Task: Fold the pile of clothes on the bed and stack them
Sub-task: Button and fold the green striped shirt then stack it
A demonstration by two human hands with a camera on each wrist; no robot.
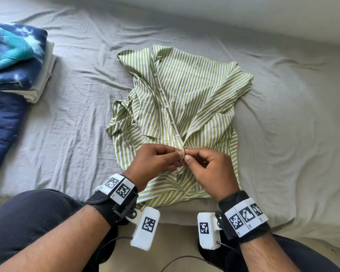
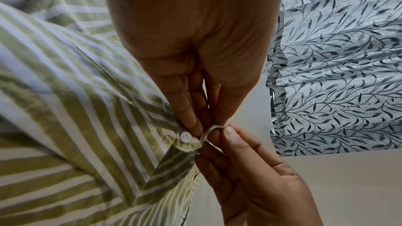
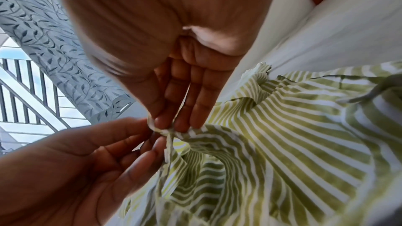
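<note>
At the centre of the head view, the striped shirt (image 1: 186,107) lies face-up on the bed (image 1: 283,114). The left hand (image 1: 155,160) and right hand (image 1: 208,169) each pinch its placket edges together, apparently buttoning it so it folds squarely before joining the folded stack (image 1: 18,59) at upper left.

The front edge of the green-striped shirt (image 2: 71,92) is pinched by the left hand (image 2: 195,40) and the right hand (image 2: 256,174), seemingly beside a white button (image 2: 185,137); a leaf-patterned curtain (image 2: 339,57) is seen behind.
</note>
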